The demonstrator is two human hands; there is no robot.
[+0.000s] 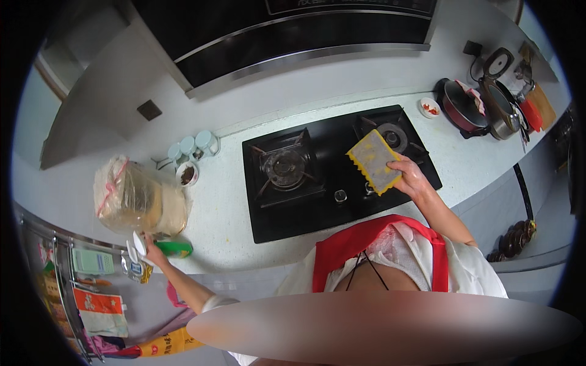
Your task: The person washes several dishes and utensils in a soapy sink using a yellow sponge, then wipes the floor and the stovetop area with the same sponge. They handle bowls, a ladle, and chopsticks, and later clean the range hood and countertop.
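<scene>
My right hand (410, 176) grips a grey cleaning cloth with a ragged yellow border (370, 158), thumb on top. The cloth is above the right part of a black two-burner gas hob (329, 160), partly covering the right burner (393, 137) and a control knob. At the counter's left end, my left hand (155, 254) is closed around what looks like a spray bottle. Its white head (139, 244) sticks out to the left and its green body (176, 249) shows to the right. The fingers hide the part between.
Beside my left hand stands a plastic-wrapped container (137, 196). Behind it are a bowl of dark bits (187, 174) and lidded jars (188, 145). To the right sit a small bowl (429, 108), a red pan (462, 107) and an open-lidded rice cooker (501, 107). A range hood (302, 41) overhangs.
</scene>
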